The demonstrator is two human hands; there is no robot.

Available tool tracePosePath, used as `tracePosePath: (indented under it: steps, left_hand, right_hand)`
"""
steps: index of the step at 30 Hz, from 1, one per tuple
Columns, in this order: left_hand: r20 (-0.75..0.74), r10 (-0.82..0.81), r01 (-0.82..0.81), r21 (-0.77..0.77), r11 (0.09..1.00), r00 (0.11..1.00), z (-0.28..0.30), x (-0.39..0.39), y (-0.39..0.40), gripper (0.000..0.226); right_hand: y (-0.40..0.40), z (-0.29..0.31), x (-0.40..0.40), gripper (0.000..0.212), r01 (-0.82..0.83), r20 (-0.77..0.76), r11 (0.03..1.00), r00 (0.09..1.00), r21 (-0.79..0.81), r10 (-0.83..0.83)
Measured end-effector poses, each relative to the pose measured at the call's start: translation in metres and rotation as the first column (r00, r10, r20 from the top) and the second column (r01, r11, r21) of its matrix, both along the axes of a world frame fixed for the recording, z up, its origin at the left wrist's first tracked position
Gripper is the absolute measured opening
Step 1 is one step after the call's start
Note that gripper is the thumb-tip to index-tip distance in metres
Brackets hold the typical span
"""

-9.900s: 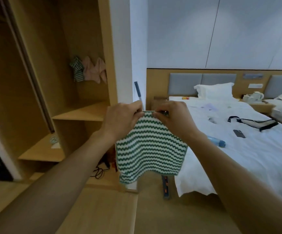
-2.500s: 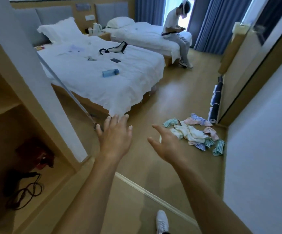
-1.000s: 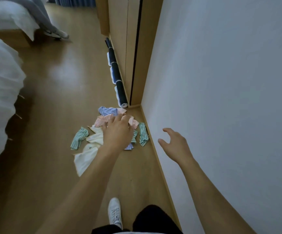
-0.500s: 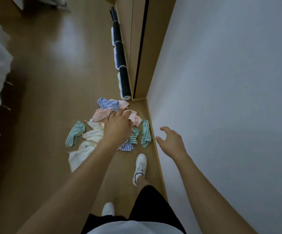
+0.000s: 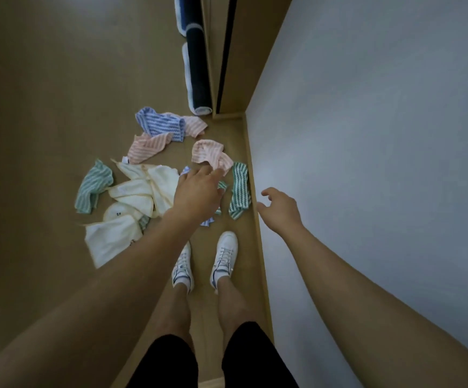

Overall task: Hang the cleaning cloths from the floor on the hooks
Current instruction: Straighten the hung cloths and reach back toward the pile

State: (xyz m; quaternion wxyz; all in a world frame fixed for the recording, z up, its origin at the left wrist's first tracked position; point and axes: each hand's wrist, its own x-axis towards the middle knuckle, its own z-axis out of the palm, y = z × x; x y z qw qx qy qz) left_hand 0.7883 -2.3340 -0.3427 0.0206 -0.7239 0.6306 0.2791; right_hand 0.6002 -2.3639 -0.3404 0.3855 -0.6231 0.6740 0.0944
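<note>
Left hand (image 5: 198,191) reaches down, fingers loose over the pink cloth (image 5: 211,154) at twelve o'clock, right hand (image 5: 280,210) spread empty at three, nothing gripped yet, a whole pile still on the floor (image 5: 45,107).

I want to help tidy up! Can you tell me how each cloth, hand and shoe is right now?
left hand: reaching down over the pile, fingertips at the pink cloth
right hand: open, empty, beside the wall
pink cloth: crumpled on the floor
blue striped cloth: lying crumpled
green striped cloth: bunched by the skirting
cream cloths: heaped, spread out
white shoes: standing side by side
</note>
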Motion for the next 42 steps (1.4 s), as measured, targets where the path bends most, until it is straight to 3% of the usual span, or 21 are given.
tracePosePath:
  steps: [10, 18, 22, 25, 28, 34, 37, 39, 42]
  left_hand:
    - [-0.014, -0.205, 0.206, 0.07, 0.976, 0.979, -0.237, -0.011, -0.02, 0.049]
    - [-0.004, -0.326, 0.325, 0.114, 0.939, 0.945, -0.401, -0.031, -0.019, 0.043]
    - [-0.003, -0.338, 0.337, 0.082, 0.938, 0.941, -0.445, -0.043, -0.018, 0.038]
    - [-0.008, -0.346, 0.346, 0.061, 0.936, 0.938, -0.462, -0.045, -0.016, 0.039]
    - [-0.026, -0.335, 0.335, 0.048, 0.941, 0.942, -0.465, -0.044, -0.02, 0.038]
    - [-0.111, -0.302, 0.308, 0.039, 0.951, 0.947, -0.446, -0.047, -0.042, 0.059]
    - [-0.168, -0.271, 0.27, -0.034, 0.962, 0.948, -0.43, -0.05, -0.06, 0.063]
    - [-0.174, -0.244, 0.233, -0.082, 0.969, 0.954, -0.417, -0.051, -0.072, 0.054]
    - [-0.106, -0.223, 0.204, -0.166, 0.965, 0.969, -0.391, -0.047, -0.09, 0.023]
  right_hand:
    - [-0.007, -0.241, -0.01, 0.028, 0.051, -0.087, 0.995, 0.995, 0.086, -0.044]
    - [0.002, -0.417, -0.026, 0.034, -0.121, -0.128, 0.985, 0.982, 0.125, 0.137]
    - [0.002, -0.474, -0.038, 0.038, -0.37, -0.159, 0.919, 0.907, 0.138, 0.389]
    - [0.002, -0.495, -0.042, 0.045, -0.447, -0.217, 0.883, 0.857, 0.142, 0.468]
    - [0.001, -0.497, -0.042, 0.046, -0.412, -0.179, 0.91, 0.892, 0.049, 0.414]
    - [-0.018, -0.449, -0.03, 0.033, -0.24, 0.005, 0.937, 0.968, -0.252, 0.249]
    - [-0.035, -0.421, -0.017, 0.026, -0.216, 0.043, 0.925, 0.97, -0.312, 0.241]
    - [-0.047, -0.404, -0.01, 0.022, -0.211, 0.058, 0.919, 0.968, -0.334, 0.244]
    - [-0.061, -0.379, 0.001, 0.018, -0.092, 0.101, 0.929, 0.986, -0.358, 0.136]
